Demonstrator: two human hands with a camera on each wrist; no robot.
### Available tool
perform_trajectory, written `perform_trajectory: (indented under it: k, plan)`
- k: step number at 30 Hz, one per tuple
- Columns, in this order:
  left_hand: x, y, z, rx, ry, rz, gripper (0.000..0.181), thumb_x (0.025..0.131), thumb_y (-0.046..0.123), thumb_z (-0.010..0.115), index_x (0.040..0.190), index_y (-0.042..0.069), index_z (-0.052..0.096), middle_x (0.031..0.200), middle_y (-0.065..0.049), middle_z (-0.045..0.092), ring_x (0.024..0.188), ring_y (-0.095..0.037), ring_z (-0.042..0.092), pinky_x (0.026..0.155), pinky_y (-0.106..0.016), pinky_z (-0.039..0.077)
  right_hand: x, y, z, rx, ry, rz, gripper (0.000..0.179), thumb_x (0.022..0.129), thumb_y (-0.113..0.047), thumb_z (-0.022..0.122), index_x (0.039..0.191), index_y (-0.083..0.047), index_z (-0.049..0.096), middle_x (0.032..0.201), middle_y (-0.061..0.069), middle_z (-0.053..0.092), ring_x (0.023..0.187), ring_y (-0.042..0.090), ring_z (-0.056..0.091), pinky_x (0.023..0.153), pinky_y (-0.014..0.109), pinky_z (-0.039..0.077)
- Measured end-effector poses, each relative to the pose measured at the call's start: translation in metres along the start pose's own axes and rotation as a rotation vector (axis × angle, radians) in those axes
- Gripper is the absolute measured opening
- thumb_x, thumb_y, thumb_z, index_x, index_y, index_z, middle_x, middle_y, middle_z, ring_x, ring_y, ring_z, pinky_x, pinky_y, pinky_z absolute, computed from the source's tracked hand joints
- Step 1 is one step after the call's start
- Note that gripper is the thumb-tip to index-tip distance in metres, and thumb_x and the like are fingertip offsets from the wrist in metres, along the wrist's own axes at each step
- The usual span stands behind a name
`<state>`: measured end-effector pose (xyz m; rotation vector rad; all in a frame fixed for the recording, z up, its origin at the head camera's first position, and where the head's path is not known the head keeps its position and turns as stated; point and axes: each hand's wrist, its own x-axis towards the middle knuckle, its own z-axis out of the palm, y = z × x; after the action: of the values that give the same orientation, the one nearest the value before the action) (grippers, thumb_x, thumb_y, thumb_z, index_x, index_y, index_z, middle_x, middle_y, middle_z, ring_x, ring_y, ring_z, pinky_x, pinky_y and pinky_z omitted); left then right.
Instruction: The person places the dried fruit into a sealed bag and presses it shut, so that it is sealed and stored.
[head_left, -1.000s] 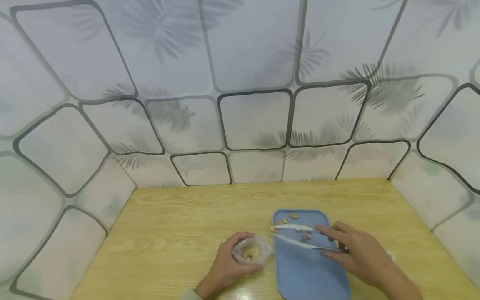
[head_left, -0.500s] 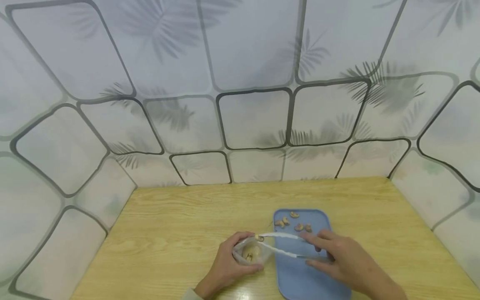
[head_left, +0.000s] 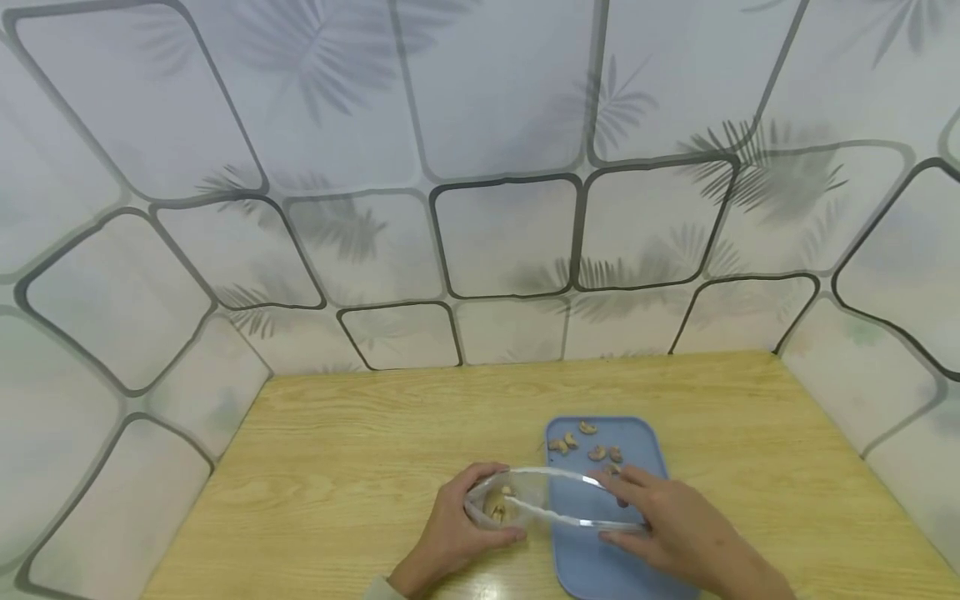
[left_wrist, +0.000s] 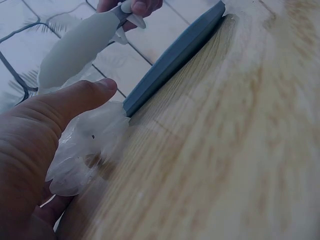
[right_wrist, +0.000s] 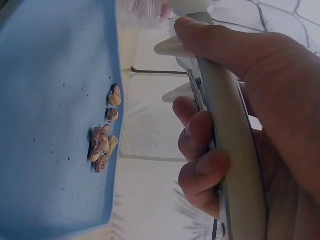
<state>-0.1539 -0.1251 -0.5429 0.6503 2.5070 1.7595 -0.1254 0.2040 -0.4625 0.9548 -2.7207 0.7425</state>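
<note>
My left hand (head_left: 453, 527) holds a clear plastic bag (head_left: 481, 502) with its mouth up, thumb and fingers curled round its sides. Pale cashews (head_left: 498, 510) lie inside. In the left wrist view the crumpled bag (left_wrist: 95, 137) sits on the table under my thumb. My right hand (head_left: 675, 527) grips white-tipped tongs (head_left: 551, 515), whose arms stand apart with the tips at the bag's mouth. A pale cashew (head_left: 507, 491) shows by the lower tip. The right wrist view shows my fingers wrapped round the tongs' handle (right_wrist: 235, 135).
A blue tray (head_left: 592, 558) lies right of the bag, partly under my right hand. Several cashews (head_left: 597, 453) are spread over its far end, with dark crumbs around. The wood-grain table (head_left: 360, 450) meets a patterned wall (head_left: 510, 242) at the back and sides.
The tongs have travelled left from the tray's far end to the bag, carrying a cashew between their tips. Their arms have since spread at the bag's mouth. My left hand stays put.
</note>
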Motion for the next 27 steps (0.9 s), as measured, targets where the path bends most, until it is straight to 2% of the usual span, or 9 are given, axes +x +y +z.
perform_trajectory:
  k: [5,13,20,27]
  plan:
    - [0.0,0.0,0.0,-0.001,-0.004,0.01,0.074,0.075,0.025,0.103,0.139,0.024,0.068,0.131,0.0,0.077,0.115,-0.008,0.068,0.099,-0.025,0.05,-0.001,0.001,0.0,-0.022,0.027,0.005,0.065,0.088,-0.036,0.092,0.145,-0.015,0.068,0.1,-0.011,0.066,0.066,-0.013,0.039,0.057,0.018,0.041]
    - [0.0,0.0,0.001,0.001,0.0,-0.018,0.075,0.074,0.025,0.103,0.14,0.025,0.068,0.132,0.001,0.076,0.111,-0.009,0.067,0.094,-0.025,0.05,-0.003,0.006,-0.009,-0.036,0.028,0.044,0.067,0.089,-0.038,0.092,0.146,-0.014,0.068,0.098,-0.013,0.063,0.064,-0.012,0.034,0.056,0.017,0.038]
    - [0.001,0.001,0.001,0.013,0.01,-0.023,0.075,0.072,0.027,0.104,0.138,0.027,0.069,0.134,0.003,0.076,0.115,-0.013,0.069,0.099,-0.025,0.049,-0.006,0.016,-0.016,-0.048,0.059,0.073,0.072,0.085,-0.032,0.095,0.149,-0.015,0.067,0.099,-0.013,0.062,0.066,-0.012,0.035,0.055,0.017,0.038]
    - [0.0,0.0,0.001,0.001,0.012,-0.031,0.075,0.072,0.026,0.104,0.138,0.026,0.069,0.133,0.003,0.076,0.117,-0.013,0.069,0.1,-0.026,0.051,-0.007,0.02,-0.02,-0.092,0.105,0.112,0.067,0.081,-0.032,0.097,0.142,-0.017,0.072,0.097,-0.015,0.061,0.066,-0.012,0.037,0.056,0.018,0.039]
